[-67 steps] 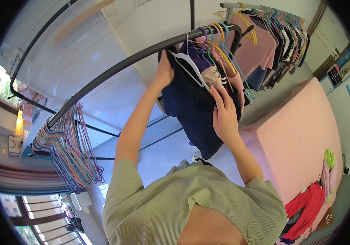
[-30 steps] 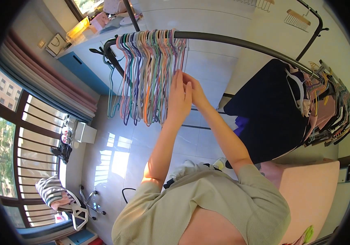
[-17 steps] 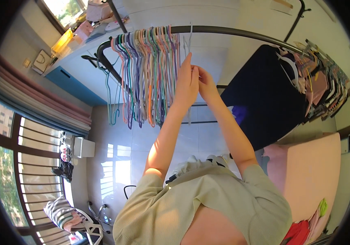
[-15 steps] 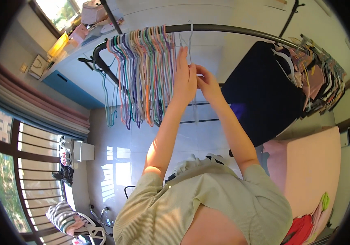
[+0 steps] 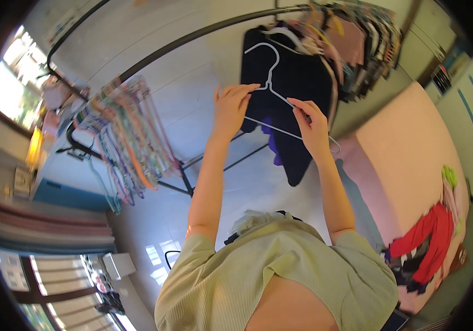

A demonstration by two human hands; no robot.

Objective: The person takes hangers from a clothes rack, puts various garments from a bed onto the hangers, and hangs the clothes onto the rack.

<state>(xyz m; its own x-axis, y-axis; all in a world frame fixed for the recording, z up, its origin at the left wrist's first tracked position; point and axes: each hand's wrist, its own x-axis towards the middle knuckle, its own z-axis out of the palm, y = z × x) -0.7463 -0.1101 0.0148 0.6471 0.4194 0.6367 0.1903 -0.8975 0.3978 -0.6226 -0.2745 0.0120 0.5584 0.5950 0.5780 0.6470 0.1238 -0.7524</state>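
A pale blue-grey clothes hanger is held up between my two hands, its hook at the top and its bottom bar slanting down to the right. Near the neck, my left hand pinches the hanger's left shoulder. On the opposite shoulder, my right hand has thumb and fingers closed around the wire. Behind the hanger, a large black garment hangs from the rack, with a purple piece showing below. No clothing is on the hanger.
The dark clothes rack spans the far side. Many coloured hangers crowd its left end; clothes fill its right. A pink bed at right bears a red garment. Windows line the left.
The hanger has come away from the rack bar and is now in front of the black garment. My hands have moved apart onto its shoulders. The view has turned right.
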